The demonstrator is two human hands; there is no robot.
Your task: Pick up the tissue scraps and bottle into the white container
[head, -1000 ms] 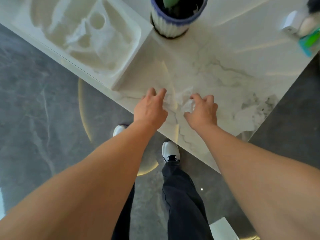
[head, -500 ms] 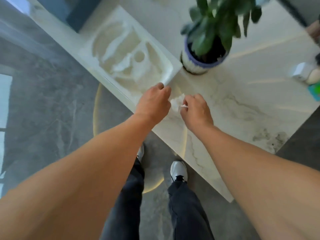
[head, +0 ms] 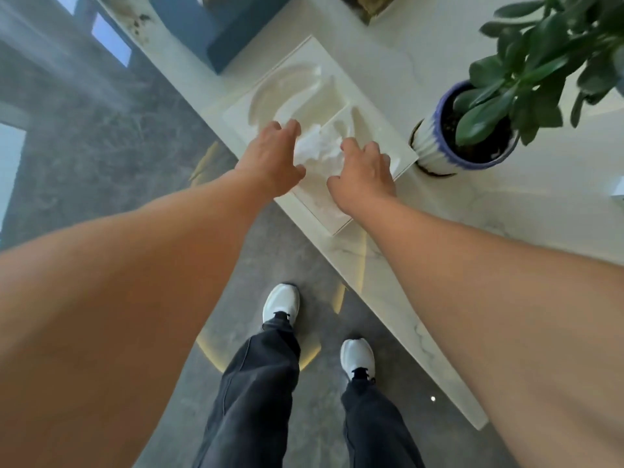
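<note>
Nearest to us, both forearms reach out over the edge of the marble worktop (head: 381, 282). Our left hand (head: 273, 160) and right hand (head: 364, 173) hover over the white container (head: 324, 211), fingers spread and loose, neither grip pinching anything that we can make out. Between the two grips, just past the fingertips, lies a crumpled wad of tissue scraps (head: 317, 146), resting in the container's near compartment; it seems to be let go, though the left fingers are close enough that a light touch cannot be ruled out.

So we judge this tissue load as delivered. Beyond the grips, the container's far rounded hollow shows pale shapes that may be more tissue or only moulded relief. To the right of the right grip stands a potted plant (head: 472, 136), apart from the container.

The bottle is nowhere in view, so that part looks left to do, along with any scraps outside the frame.
</note>
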